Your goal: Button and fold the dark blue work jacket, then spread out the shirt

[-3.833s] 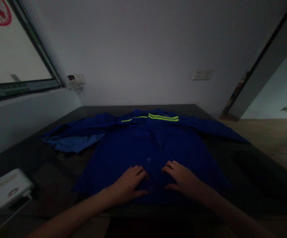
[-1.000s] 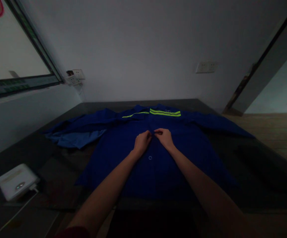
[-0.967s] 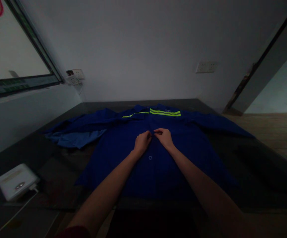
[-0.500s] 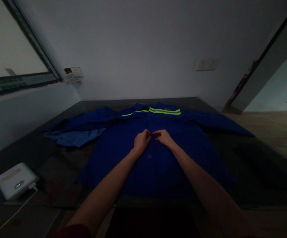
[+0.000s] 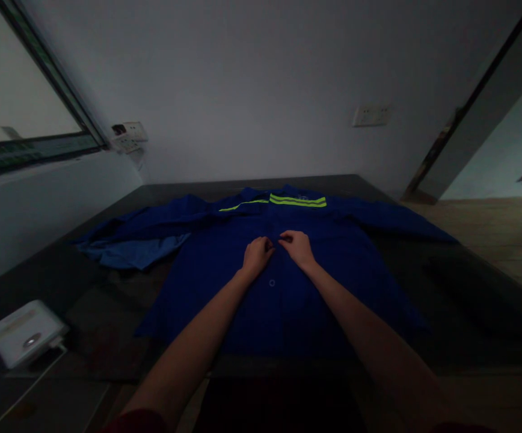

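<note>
A dark blue work jacket point(image 5: 225, 282) lies spread out, front side up, with its collar at the far end and yellow-green reflective stripes point(image 5: 297, 201) across the chest. Its sleeves stretch out to both sides. My left hand point(image 5: 257, 255) is closed in a pinch at the jacket's front opening, near the middle. Just across from it, my right hand point(image 5: 297, 248) is pinched too, fingertips at the other side of the opening. A small gap separates the two hands. The cloth between the fingertips is hard to see in the dim light. One round button point(image 5: 272, 282) shows below the hands.
The dark table point(image 5: 103, 313) bears the jacket. A white box-shaped device point(image 5: 29, 334) with a cable stands at the left front. Light blue cloth point(image 5: 132, 251) lies below the left sleeve. Wall sockets point(image 5: 371, 115) are at the back, and a dark flat shape point(image 5: 472, 294) lies at right.
My fingertips, close together before, are now slightly apart; my right hand has shifted a little up and away from the left. The jacket lies as before.
</note>
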{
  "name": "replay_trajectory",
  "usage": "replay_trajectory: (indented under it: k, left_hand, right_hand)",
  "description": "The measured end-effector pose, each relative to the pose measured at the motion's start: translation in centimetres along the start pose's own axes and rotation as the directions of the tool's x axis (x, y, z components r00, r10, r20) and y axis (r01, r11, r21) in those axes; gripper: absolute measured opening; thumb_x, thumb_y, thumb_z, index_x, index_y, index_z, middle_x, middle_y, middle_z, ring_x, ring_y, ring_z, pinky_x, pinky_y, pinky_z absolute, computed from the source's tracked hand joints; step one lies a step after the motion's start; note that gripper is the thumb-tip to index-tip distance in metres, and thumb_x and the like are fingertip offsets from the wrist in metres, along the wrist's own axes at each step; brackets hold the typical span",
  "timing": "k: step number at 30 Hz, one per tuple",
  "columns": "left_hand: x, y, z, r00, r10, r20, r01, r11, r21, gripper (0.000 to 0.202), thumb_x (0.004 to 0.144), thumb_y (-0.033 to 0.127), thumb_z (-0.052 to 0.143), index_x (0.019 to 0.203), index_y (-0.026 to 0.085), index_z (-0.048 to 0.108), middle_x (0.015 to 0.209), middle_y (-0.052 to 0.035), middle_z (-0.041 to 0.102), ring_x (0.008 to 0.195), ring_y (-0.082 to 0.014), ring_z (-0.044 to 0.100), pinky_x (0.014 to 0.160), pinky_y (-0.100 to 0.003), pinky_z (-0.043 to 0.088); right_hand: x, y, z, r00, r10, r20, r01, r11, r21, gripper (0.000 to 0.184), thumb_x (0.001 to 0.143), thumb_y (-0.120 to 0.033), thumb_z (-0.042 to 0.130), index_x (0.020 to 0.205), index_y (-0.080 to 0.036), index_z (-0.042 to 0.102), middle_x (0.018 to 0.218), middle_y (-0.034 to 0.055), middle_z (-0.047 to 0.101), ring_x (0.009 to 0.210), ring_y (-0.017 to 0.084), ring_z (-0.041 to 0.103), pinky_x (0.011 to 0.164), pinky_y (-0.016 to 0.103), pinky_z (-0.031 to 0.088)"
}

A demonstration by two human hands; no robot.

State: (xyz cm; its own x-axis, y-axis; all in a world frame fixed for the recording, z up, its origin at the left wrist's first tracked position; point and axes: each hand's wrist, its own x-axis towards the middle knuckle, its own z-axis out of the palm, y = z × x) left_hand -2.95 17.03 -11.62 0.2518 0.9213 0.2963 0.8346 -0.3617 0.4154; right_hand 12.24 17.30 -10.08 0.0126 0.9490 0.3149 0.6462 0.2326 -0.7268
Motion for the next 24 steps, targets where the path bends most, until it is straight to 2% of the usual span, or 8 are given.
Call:
replay_trajectory:
  k: [3, 6, 8, 14, 20, 24]
  left_hand:
    - [0.0, 0.1, 0.1, 1.000, -0.004, 0.007, 0.004, 1.000, 0.006, 0.009, 0.082, 0.024, 0.060, 0.089, 0.019, 0.060, 0.089, -0.0041, 0.063, 0.084, -0.0171, 0.059, 0.073, -0.026, 0.042]
    - [0.0, 0.1, 0.0, 1.000, -0.019, 0.007, 0.019, 1.000, 0.018, 0.006, 0.083, 0.023, 0.057, 0.085, 0.019, 0.061, 0.088, -0.0046, 0.063, 0.082, -0.0177, 0.059, 0.072, -0.026, 0.042]
    - [-0.1, 0.2, -0.1, 1.000, -0.031, 0.006, 0.031, 0.999, 0.021, 0.007, 0.083, 0.023, 0.056, 0.083, 0.019, 0.061, 0.087, -0.0043, 0.063, 0.081, -0.0175, 0.058, 0.070, -0.026, 0.042]
    - [-0.3, 0.5, -0.6, 0.998, -0.055, -0.016, 0.054, 0.998, -0.039, 0.005, 0.083, 0.025, 0.058, 0.082, 0.021, 0.061, 0.087, -0.0021, 0.064, 0.080, -0.0157, 0.059, 0.067, -0.024, 0.041]
    - [-0.6, 0.9, -1.2, 0.998, 0.017, -0.059, -0.020, 0.999, -0.047, 0.002, 0.082, 0.022, 0.058, 0.084, 0.022, 0.060, 0.086, -0.0014, 0.064, 0.082, -0.0163, 0.059, 0.069, -0.024, 0.042]
    - [-0.6, 1.2, -1.4, 0.997, 0.048, -0.062, -0.049, 0.999, -0.021, 0.003, 0.083, 0.021, 0.057, 0.085, 0.022, 0.060, 0.086, -0.0019, 0.064, 0.085, -0.0174, 0.059, 0.070, -0.025, 0.042]
  right_hand:
    - [-0.5, -0.3, 0.4, 0.993, -0.116, -0.011, 0.115, 0.992, -0.048, 0.017, 0.074, -0.013, 0.063, 0.088, -0.018, 0.070, 0.089, 0.0047, 0.072, 0.083, 0.018, 0.065, 0.078, 0.028, 0.048]
    - [-0.7, -0.1, 0.7, 0.982, -0.176, 0.068, 0.181, 0.980, -0.082, 0.016, 0.073, -0.011, 0.063, 0.085, -0.019, 0.070, 0.088, 0.0033, 0.071, 0.083, 0.017, 0.065, 0.077, 0.027, 0.047]
    - [-0.7, 0.0, 0.9, 0.980, -0.178, 0.093, 0.188, 0.977, -0.104, 0.015, 0.074, -0.011, 0.062, 0.084, -0.019, 0.069, 0.088, 0.0032, 0.071, 0.083, 0.017, 0.064, 0.076, 0.027, 0.047]
    - [-0.6, 0.3, 0.9, 0.985, -0.161, 0.059, 0.169, 0.969, -0.181, 0.014, 0.075, -0.010, 0.058, 0.082, -0.019, 0.066, 0.088, 0.0041, 0.069, 0.085, 0.018, 0.062, 0.078, 0.028, 0.045]
    - [-0.4, 0.3, 0.6, 0.987, -0.161, 0.000, 0.156, 0.955, -0.251, 0.016, 0.076, -0.009, 0.053, 0.083, -0.019, 0.063, 0.090, 0.0050, 0.067, 0.088, 0.018, 0.060, 0.080, 0.028, 0.043]
    - [-0.4, -0.1, 0.7, 0.978, -0.208, 0.008, 0.205, 0.953, -0.225, 0.017, 0.078, -0.009, 0.052, 0.084, -0.018, 0.065, 0.090, 0.0059, 0.067, 0.088, 0.018, 0.060, 0.082, 0.028, 0.043]
